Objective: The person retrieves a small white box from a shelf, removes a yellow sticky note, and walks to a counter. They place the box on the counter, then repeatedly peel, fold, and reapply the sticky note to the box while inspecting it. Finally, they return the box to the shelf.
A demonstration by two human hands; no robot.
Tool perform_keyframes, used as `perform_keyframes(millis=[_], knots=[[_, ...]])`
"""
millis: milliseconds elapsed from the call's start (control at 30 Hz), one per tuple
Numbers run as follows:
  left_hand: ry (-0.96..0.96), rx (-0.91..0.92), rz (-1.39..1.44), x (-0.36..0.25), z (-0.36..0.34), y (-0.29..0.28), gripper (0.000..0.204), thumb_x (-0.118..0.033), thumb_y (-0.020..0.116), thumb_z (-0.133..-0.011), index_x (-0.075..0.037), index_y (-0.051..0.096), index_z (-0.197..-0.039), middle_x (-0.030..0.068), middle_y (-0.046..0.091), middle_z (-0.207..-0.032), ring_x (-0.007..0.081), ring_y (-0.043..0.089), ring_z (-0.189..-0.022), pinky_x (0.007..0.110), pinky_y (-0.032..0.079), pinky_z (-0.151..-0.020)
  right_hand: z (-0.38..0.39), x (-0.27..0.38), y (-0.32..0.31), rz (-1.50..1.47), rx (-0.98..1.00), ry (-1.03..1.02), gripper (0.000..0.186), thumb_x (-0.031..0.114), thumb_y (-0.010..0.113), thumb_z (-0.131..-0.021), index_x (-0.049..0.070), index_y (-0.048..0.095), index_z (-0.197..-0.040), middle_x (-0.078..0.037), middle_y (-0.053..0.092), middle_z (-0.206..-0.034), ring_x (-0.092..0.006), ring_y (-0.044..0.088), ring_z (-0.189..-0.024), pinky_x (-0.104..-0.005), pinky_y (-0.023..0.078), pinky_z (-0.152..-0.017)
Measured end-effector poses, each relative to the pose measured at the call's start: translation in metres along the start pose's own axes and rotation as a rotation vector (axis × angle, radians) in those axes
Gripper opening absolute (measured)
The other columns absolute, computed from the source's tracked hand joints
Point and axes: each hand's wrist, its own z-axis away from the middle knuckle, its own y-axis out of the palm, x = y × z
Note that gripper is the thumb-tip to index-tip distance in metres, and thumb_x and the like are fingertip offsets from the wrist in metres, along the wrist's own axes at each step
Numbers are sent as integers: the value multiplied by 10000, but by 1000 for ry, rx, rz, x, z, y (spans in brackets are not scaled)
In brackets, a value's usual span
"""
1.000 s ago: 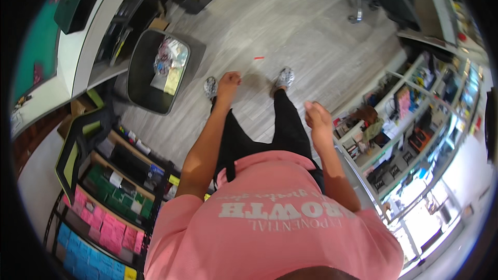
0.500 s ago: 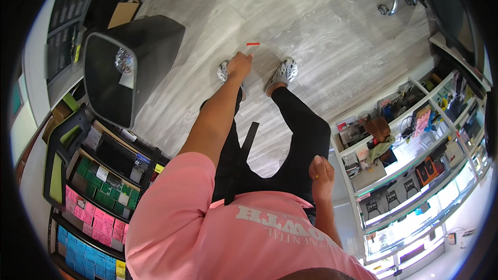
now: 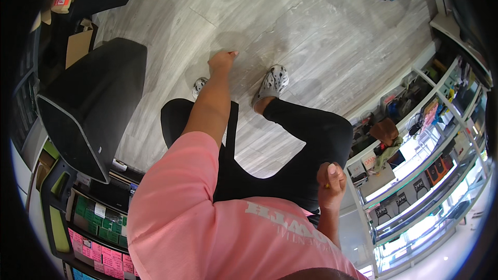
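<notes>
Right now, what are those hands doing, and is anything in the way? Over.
Left hand low over grey floor, contents unclear. Right hand curled by right thigh, yellow speck showing. Black bin at left, apart from both hands.

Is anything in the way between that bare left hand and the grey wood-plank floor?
Nothing visible stands between the bare left hand and the grey wood-plank floor, though the hand hides the patch right under it.

Downward fisheye from head height
</notes>
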Motion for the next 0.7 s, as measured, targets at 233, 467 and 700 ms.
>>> perform_keyframes(millis=[233,467,700], knots=[[213,-72,-36,14,-22,25,426,-487,574,-998,-112,743,-1108,147,732,-1161,348,695,-1077,488,524,-909,-17,0,7,-3,4,4,463,345,540,-1056,127,376,-682,4,364,-607,-96,300,-563,-289,234,-546],[372,-320,493,-18,44,-34,318,-336,497,-1030,-104,698,-1112,185,727,-1014,399,683,-958,498,518,-826,-8,41,19,-42,93,-6,470,337,515,-1075,127,377,-677,17,347,-609,-82,293,-555,-278,234,-530],[278,-433,797,36,306,-210,443,-413,478,-1041,-25,645,-904,224,656,-772,379,642,-745,498,491,-732,81,154,57,10,344,-103,436,349,490,-1073,116,399,-715,0,368,-647,-89,314,-567,-269,249,-524]])
